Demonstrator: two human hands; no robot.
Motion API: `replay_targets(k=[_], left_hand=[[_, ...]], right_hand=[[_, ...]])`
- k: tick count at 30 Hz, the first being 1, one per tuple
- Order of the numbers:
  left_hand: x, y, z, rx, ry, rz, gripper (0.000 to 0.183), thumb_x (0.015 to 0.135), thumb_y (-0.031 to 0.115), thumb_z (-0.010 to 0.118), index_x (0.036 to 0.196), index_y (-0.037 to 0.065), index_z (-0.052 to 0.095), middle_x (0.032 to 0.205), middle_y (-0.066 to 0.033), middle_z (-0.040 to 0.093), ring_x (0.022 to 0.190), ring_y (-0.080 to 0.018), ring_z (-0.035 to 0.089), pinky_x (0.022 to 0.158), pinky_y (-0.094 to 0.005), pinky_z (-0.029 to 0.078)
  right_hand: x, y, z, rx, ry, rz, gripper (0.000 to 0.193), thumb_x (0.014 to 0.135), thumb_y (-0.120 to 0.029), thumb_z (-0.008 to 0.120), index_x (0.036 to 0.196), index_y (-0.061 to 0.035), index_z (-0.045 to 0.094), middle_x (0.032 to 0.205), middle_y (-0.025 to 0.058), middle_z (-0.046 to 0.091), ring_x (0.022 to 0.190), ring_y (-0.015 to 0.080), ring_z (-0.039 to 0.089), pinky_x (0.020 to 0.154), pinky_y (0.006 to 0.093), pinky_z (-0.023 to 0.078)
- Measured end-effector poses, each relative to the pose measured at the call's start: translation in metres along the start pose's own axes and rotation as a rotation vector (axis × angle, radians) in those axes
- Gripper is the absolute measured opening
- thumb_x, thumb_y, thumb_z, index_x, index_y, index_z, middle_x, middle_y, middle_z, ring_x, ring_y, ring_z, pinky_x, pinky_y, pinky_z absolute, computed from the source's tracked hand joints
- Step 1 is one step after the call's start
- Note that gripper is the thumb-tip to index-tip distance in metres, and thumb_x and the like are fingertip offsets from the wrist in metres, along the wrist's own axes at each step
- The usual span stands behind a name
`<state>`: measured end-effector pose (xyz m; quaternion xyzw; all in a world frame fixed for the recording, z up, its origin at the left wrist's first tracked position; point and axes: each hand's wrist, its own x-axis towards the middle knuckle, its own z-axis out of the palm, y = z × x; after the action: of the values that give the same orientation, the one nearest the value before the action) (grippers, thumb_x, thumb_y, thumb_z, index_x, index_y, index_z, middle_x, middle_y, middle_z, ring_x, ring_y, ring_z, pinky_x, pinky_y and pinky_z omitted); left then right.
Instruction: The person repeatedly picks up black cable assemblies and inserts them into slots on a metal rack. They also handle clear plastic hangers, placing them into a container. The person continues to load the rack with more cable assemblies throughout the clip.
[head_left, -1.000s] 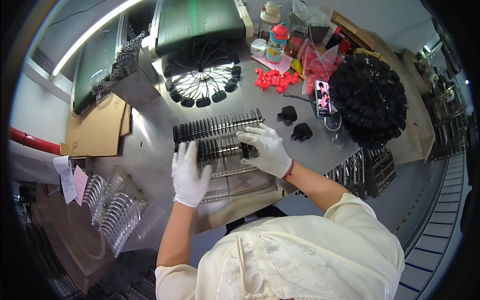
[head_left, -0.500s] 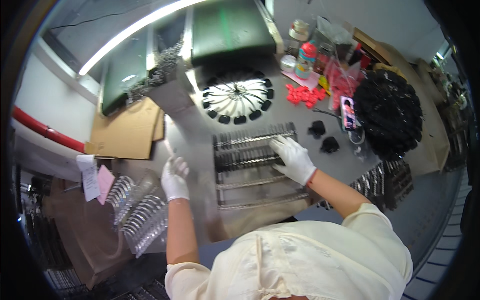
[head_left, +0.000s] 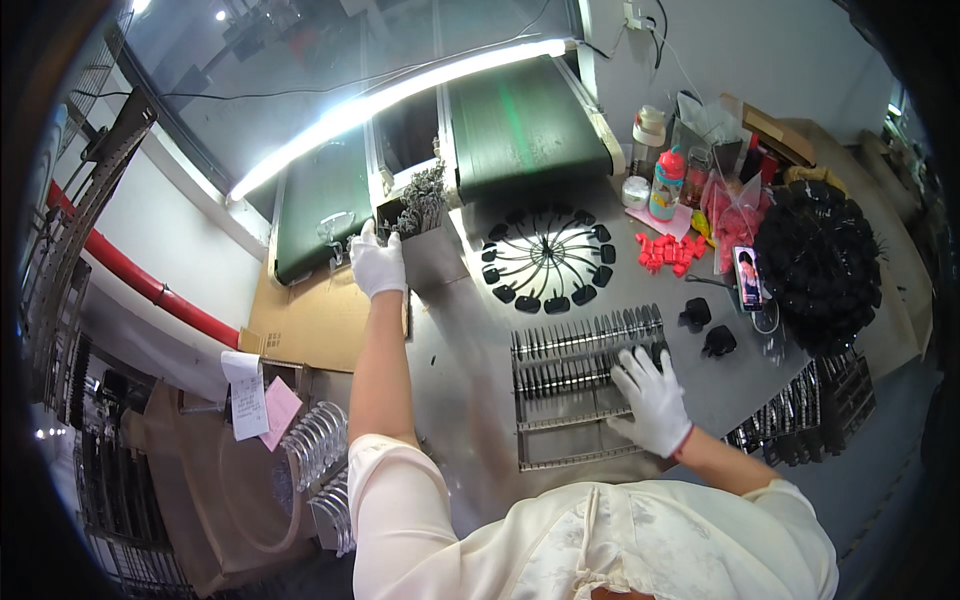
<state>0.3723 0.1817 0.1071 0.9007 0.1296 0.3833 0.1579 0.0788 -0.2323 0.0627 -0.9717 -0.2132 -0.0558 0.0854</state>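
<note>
The left hand (head_left: 378,262), in a white glove, is stretched out to the far left side of the bench (head_left: 455,365), its fingers bent at the left edge of a metal bin (head_left: 440,262). Thin grey metal pieces (head_left: 424,196) stand bunched in that bin, and whether the fingers grip any of them cannot be told. The right hand (head_left: 652,402), also gloved in white, lies over the right end of a metal rack (head_left: 585,337), loosely opened, with fingers spread and thumb apart. The rack rests on the bench in front of the person's body. Its two far rows carry upright, thin dark pieces side by side, while the nearer rails show bare metal.

Just beyond the rack, black blocks on thin stems form a ring (head_left: 556,304). Two loose black pieces (head_left: 719,341) lie to the right of the rack, near a phone (head_left: 748,279) with a lit screen. A big heap of black pieces (head_left: 820,265) sits at the right side of the bench. Small red pieces (head_left: 670,253) are scattered close to a red-capped bottle (head_left: 667,185).

On the left, a cardboard sheet (head_left: 320,325) lies beside the metal bin, with rows of clear curved pieces (head_left: 318,440) nearer the person. A green conveyor belt (head_left: 525,125) runs at the far side, below a lit tube lamp (head_left: 400,95).
</note>
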Motion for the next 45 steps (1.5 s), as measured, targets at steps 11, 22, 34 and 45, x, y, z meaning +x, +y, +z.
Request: replay_targets(k=[11,22,34,45], left_hand=[[0.047,0.002,0.000,0.066,0.022,0.304,0.018,0.095,0.025,0.065,0.090,0.011,0.074,0.091,-0.0104,0.073,0.088,-0.0285,0.070,0.081,-0.0385,0.055],[0.003,-0.006,-0.156,-1.064,0.364,0.167,0.026,0.105,0.019,0.055,0.109,-0.007,0.053,0.119,-0.0269,0.070,0.070,-0.0264,0.071,0.059,-0.0247,0.057],[-0.254,-0.001,-0.129,-0.876,-0.495,-0.553,0.016,0.106,0.013,0.056,0.107,0.000,0.065,0.091,-0.0101,0.072,0.074,-0.0147,0.072,0.060,-0.0259,0.058],[-0.216,-0.004,-0.144,-1.028,-0.602,-0.665,0.022,0.109,0.018,0.049,0.105,0.000,0.061,0.097,-0.0149,0.072,0.079,-0.0213,0.073,0.063,-0.0311,0.059]], right_hand=[[-0.019,-0.007,-0.021,0.218,-0.219,0.150,0.052,0.098,-0.055,0.055,0.084,-0.0085,0.071,0.075,0.0185,0.071,0.071,0.0366,0.071,0.068,0.0493,0.055],[-0.032,-0.020,-0.018,0.240,-0.316,0.179,0.055,0.097,-0.057,0.056,0.084,-0.0065,0.074,0.073,0.0173,0.071,0.070,0.0370,0.071,0.069,0.0467,0.056],[-0.067,-0.022,0.011,0.233,-0.388,0.212,0.050,0.097,-0.056,0.056,0.093,-0.0091,0.074,0.080,0.0119,0.074,0.075,0.0323,0.072,0.069,0.0437,0.055],[-0.117,-0.008,0.016,0.191,-0.234,0.231,0.047,0.096,-0.053,0.060,0.079,-0.0119,0.075,0.070,0.0091,0.071,0.065,0.0295,0.070,0.062,0.0430,0.054]])
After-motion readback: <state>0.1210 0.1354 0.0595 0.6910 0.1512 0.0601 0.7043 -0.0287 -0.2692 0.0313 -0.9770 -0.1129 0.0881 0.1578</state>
